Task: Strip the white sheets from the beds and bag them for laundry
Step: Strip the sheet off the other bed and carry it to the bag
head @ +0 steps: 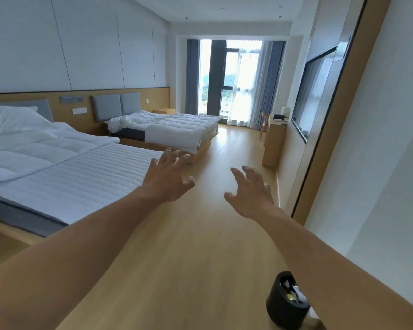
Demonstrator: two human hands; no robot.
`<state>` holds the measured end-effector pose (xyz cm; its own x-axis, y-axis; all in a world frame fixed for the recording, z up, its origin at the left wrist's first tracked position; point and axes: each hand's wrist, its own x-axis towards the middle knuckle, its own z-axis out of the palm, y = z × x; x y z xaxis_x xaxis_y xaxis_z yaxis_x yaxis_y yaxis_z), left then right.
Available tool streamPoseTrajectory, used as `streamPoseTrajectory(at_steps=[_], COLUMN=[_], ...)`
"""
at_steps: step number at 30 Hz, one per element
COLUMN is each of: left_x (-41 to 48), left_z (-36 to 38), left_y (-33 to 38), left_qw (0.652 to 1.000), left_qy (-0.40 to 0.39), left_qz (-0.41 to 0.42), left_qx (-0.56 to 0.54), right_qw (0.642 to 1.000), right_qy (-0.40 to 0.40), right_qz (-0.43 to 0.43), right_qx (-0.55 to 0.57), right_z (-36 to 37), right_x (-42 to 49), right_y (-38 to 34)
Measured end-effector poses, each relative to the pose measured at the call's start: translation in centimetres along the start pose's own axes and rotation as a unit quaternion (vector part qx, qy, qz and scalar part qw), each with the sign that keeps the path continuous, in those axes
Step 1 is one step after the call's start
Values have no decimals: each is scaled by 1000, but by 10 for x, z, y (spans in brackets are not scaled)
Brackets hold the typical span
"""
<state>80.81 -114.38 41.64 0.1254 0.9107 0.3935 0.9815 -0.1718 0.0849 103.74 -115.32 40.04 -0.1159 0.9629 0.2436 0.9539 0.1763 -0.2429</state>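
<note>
I stand at the near end of the room with the floor point(200, 234) running ahead of me to the window point(231, 79) at the far end. The near bed point(76, 182) lies to my left, its head against the left wall, with a pillow point(12, 120) and a bunched duvet point(41, 148) on its head half. The far bed point(177, 129) lies beyond it, on the same side, nearer the window. My left hand point(169, 177) hangs over the near bed's foot corner, my right hand point(250, 194) beside it over the floor. The counter point(273, 139) stands against the right wall, below the television point(315, 91). A bin point(286, 298) sits on the floor under my right forearm.
</note>
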Motion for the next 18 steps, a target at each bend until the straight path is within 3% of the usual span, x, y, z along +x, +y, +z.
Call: streamPoseTrajectory(at_steps=[8, 18], left_x=[196, 420], left_z=[69, 180], left_y=[-43, -34], left_qw=[1000, 999], left_qy=[1, -30], left_qz=[19, 27], left_qx=[-1, -6], right_qw=[1000, 1000], right_qy=[4, 9], right_qz=[16, 15], right_qx=[-4, 17], right_z=[42, 88], right_x=[204, 433], right_y=[31, 116])
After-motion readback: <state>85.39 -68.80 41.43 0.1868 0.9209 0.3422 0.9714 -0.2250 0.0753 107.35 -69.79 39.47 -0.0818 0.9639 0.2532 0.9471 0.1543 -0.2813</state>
